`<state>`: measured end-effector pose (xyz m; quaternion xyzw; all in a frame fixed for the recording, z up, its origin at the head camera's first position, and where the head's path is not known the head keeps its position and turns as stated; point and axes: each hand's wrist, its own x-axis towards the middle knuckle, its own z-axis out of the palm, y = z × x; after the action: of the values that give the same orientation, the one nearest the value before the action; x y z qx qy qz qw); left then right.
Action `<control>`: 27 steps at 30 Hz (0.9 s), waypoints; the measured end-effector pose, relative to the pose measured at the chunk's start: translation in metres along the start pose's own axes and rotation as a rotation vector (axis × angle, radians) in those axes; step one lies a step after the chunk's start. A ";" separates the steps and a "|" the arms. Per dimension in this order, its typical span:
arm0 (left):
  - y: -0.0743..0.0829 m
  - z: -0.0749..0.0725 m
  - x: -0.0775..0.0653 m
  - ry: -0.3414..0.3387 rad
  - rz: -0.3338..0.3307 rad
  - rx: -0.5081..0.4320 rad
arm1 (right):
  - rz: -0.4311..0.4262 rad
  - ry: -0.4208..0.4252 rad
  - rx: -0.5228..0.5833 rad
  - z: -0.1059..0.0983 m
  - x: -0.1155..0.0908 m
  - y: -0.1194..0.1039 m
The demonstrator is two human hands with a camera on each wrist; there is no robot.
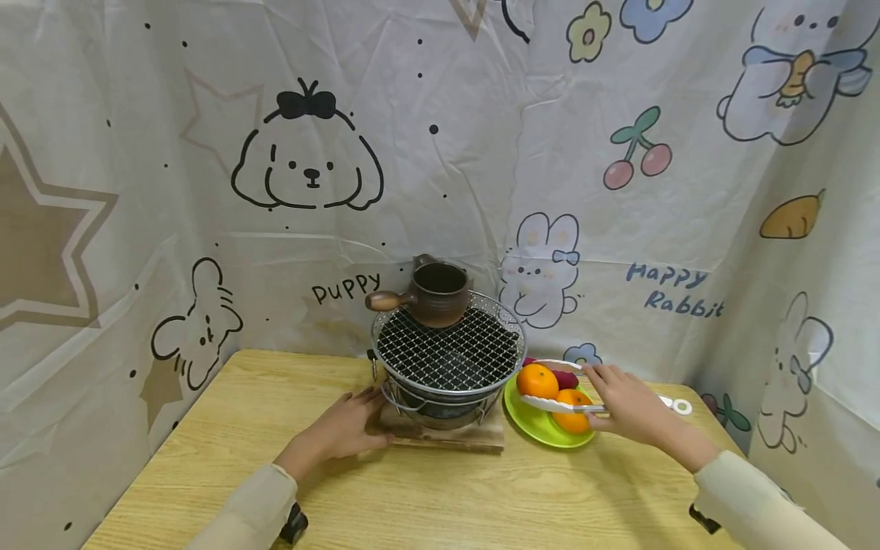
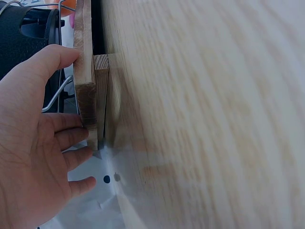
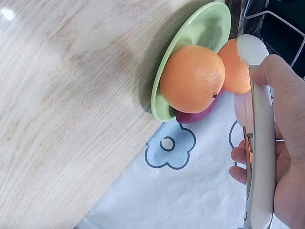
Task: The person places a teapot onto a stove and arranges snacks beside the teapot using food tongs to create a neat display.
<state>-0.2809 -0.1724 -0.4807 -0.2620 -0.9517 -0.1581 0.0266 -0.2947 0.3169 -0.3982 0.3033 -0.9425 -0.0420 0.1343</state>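
Observation:
My right hand (image 1: 629, 405) grips a pair of tongs (image 3: 263, 152) with pale scalloped heads, its thumb on the upper arm. The heads lie on either side of one orange (image 1: 538, 380). A second orange (image 3: 193, 78) sits in the green plate (image 1: 532, 429) beside a purple-red sweet potato (image 1: 566, 380), partly hidden. With its fingers spread, my left hand (image 1: 341, 428) touches the left end of a wooden board (image 2: 85, 95), thumb at the front edge. On that board stands a round tabletop grill (image 1: 447, 409) topped by a wire mesh (image 1: 454, 355).
A brown clay pot (image 1: 440, 298) with a side handle (image 1: 386, 301) rests on the mesh toward the back left. Everything stands on a light wooden table (image 1: 481, 504). Behind it hangs a white printed cloth (image 1: 426, 176), and it also runs along both sides.

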 end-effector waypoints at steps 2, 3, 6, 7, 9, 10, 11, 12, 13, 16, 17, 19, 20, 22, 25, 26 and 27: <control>-0.001 0.000 0.000 0.000 -0.003 0.002 | 0.000 0.005 -0.004 -0.001 0.000 0.001; -0.002 0.000 0.000 0.000 -0.005 0.003 | -0.004 0.009 -0.006 -0.002 0.000 0.001; -0.003 0.001 0.000 0.005 0.000 -0.001 | -0.003 0.006 -0.004 -0.003 0.000 0.001; -0.003 0.001 0.000 0.006 0.001 -0.002 | -0.001 0.005 0.000 -0.003 0.000 0.001; -0.003 0.002 -0.001 0.009 0.004 -0.005 | 0.000 0.007 0.005 -0.004 0.000 0.001; -0.004 0.002 -0.001 0.012 0.006 -0.006 | 0.003 0.007 0.007 -0.004 -0.001 0.001; -0.004 0.003 -0.001 0.013 0.005 -0.004 | 0.005 0.008 0.010 -0.003 -0.001 0.001; -0.004 0.003 -0.001 0.012 0.002 -0.007 | 0.007 0.009 0.011 -0.003 -0.001 0.001; -0.004 0.003 0.000 0.009 -0.001 -0.005 | 0.004 0.013 0.012 -0.003 -0.001 0.001; -0.004 0.004 0.000 0.006 -0.002 -0.007 | 0.015 0.014 0.015 -0.001 -0.001 0.003; -0.004 0.003 0.000 0.004 -0.002 -0.008 | 0.019 0.014 0.020 -0.002 -0.001 0.003; -0.004 0.003 0.000 0.001 0.000 -0.010 | 0.024 0.018 0.021 -0.002 -0.002 0.004; -0.003 0.003 0.000 0.004 0.006 -0.013 | 0.032 0.016 0.022 -0.003 -0.002 0.004; -0.002 0.002 0.000 0.008 0.010 -0.017 | 0.032 0.022 0.024 -0.004 -0.002 0.005; -0.002 0.002 0.000 0.013 0.014 -0.015 | 0.036 0.023 0.024 -0.005 -0.001 0.005; -0.002 0.002 0.000 0.017 0.017 -0.016 | 0.039 0.020 0.026 -0.006 0.000 0.005; -0.001 0.002 0.000 0.015 0.014 -0.014 | 0.041 0.018 0.028 -0.006 0.000 0.006</control>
<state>-0.2814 -0.1730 -0.4831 -0.2678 -0.9484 -0.1666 0.0330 -0.2960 0.3216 -0.3916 0.2859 -0.9478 -0.0235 0.1394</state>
